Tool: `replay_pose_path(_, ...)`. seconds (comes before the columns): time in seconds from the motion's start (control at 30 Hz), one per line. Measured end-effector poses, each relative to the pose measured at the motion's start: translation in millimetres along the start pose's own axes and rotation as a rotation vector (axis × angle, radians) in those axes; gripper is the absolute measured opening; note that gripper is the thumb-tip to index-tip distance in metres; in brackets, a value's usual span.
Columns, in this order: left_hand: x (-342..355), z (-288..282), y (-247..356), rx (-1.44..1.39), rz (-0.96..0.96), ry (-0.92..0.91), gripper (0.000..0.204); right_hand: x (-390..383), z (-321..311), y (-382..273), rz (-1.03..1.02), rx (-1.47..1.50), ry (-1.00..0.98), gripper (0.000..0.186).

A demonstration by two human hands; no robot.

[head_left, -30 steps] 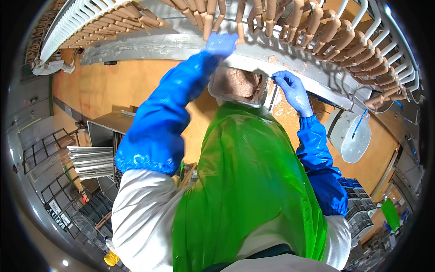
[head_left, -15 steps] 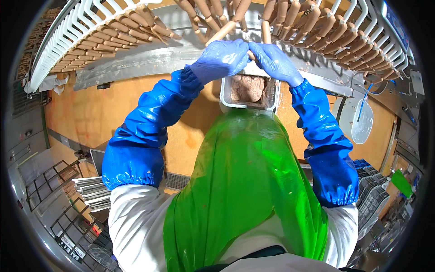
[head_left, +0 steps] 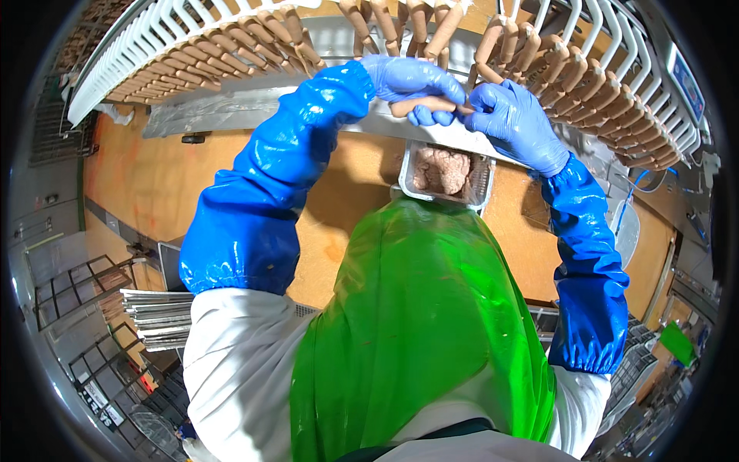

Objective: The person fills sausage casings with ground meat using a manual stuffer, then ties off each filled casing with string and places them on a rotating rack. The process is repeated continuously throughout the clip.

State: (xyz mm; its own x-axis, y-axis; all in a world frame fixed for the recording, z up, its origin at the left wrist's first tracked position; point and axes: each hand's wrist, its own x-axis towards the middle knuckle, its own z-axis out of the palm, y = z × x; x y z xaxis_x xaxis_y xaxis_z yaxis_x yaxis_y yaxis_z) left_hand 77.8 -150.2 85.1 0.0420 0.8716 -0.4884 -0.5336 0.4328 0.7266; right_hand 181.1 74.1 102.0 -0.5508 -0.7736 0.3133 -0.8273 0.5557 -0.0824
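My left hand [head_left: 404, 81], in a blue glove, is wrapped round a pale brown sausage link [head_left: 423, 106] lying sideways in it. My right hand [head_left: 516, 123], also gloved, has its fingers closed at the right end of that link. Both are above a metal trough [head_left: 192, 113], among linked sausages [head_left: 446, 27] hanging from rows of white hooks [head_left: 616, 38]. Below my hands a plastic container [head_left: 485, 181] holds pink minced meat [head_left: 439, 169], just beyond my green apron.
Curved rows of hanging sausages [head_left: 208, 58] flank both sides. A stack of metal bars [head_left: 158, 319] is at lower left by dark racks [head_left: 85, 285]. A clear oval sheet [head_left: 627, 231] with a blue handle hangs at right, above stacked crates [head_left: 635, 354].
From apart a second ago, my hands came together on a sausage link; since then both have shifted right, and the link in my left hand now lies more sideways.
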Motion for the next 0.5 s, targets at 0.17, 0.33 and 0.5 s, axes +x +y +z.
replay_pose_path(0.17, -1, 3, 7, 0.619, 0.364, 0.546, 0.04, 15, 21, 14, 0.427, 0.674, 0.445, 0.02)
replay_pose_path(0.33, -13, 16, 4, 0.641, 0.64, 0.66, 0.046, 23, 47, 18, 0.481, 0.708, 0.515, 0.02)
replay_pose_path(0.5, -45, 20, -7, 0.728, 0.435, 0.829, 0.023, 20, 52, 12, 0.59, 0.749, 0.429, 0.034)
